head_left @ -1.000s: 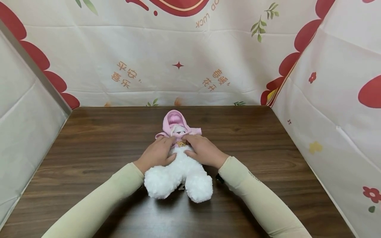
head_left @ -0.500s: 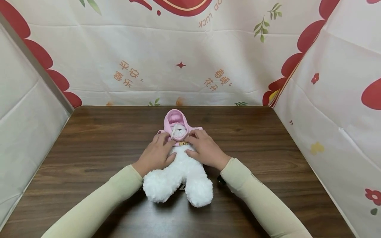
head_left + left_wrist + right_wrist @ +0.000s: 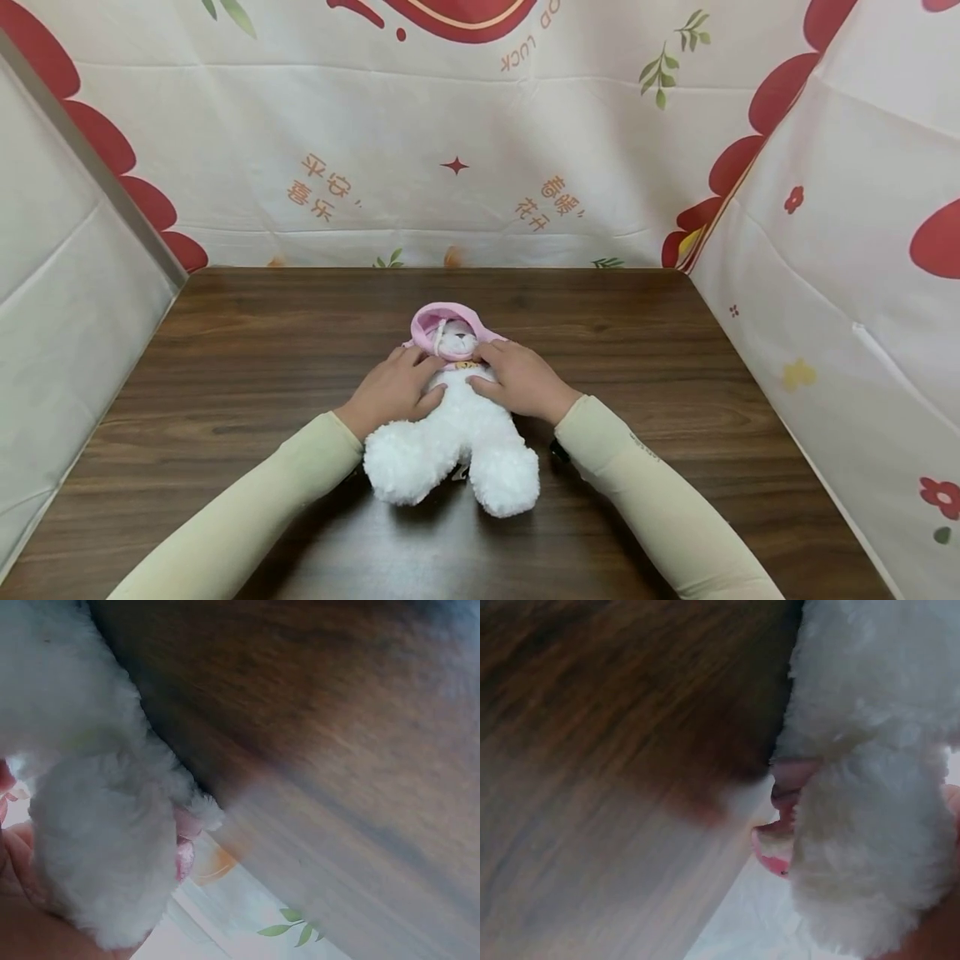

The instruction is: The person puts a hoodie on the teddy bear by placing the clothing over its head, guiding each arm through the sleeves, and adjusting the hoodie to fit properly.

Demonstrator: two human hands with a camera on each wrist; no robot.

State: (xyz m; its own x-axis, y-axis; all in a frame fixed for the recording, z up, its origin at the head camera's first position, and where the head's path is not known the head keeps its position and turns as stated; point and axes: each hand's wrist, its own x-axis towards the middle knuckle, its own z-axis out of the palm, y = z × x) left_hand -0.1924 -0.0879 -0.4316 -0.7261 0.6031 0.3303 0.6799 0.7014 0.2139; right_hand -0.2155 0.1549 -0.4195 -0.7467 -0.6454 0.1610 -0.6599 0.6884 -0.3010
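Note:
A white plush bear point(image 3: 461, 425) lies on its back, legs toward me. A pink hoodie point(image 3: 422, 325) with a small bear print surrounds its head, and the muzzle shows in the hood opening. My left hand point(image 3: 392, 390) grips the hoodie at the bear's left-hand side in view, thumb on the white belly. My right hand point(image 3: 527, 382) holds the opposite side likewise. In the left wrist view a plush arm point(image 3: 105, 847) hides most fingers. Another plush arm point(image 3: 870, 855) covers most of the right hand in the right wrist view, beside pink cloth point(image 3: 772, 859).
The dark wooden table point(image 3: 262, 375) extends around the bear. White printed fabric point(image 3: 405, 125) hangs behind its far edge and along both sides. A small dark object point(image 3: 558, 452) shows under the right sleeve.
The hood has come down toward me over the bear's head, and the muzzle now shows in its opening. Both hands have shifted slightly and keep holding the hoodie's sides.

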